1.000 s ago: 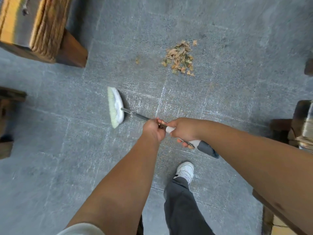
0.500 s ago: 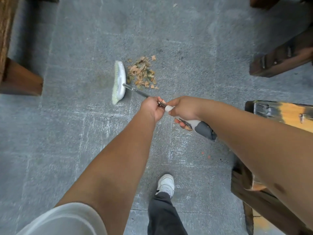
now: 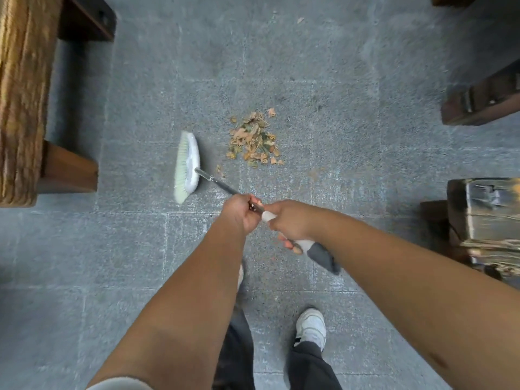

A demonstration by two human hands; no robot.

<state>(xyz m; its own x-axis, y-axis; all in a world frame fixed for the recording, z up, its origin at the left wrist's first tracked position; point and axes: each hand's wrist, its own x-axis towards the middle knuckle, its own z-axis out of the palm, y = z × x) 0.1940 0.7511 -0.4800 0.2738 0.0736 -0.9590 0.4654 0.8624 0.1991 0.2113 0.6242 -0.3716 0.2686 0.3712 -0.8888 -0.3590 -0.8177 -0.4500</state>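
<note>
A white broom head [image 3: 187, 166] with pale bristles rests on the grey stone floor, its metal handle running down to the right. My left hand [image 3: 239, 212] grips the metal shaft. My right hand [image 3: 291, 219] grips the white and grey end of the handle just behind it. A small heap of dry brown and green leaves [image 3: 254, 140] lies on the floor to the right of the broom head, a short gap away from it.
A wooden bench [image 3: 25, 94] with a brown leg stands at the left. Dark wooden furniture [image 3: 484, 99] sits at the upper right and a worn wooden block [image 3: 484, 218] at the right. My white shoe [image 3: 311, 326] is below. A few stray leaf bits [image 3: 219, 170] lie near the handle.
Half a second ago the broom head touched the left side of the leaf heap. It has swung back left, leaving a gap. Both hands kept their grip.
</note>
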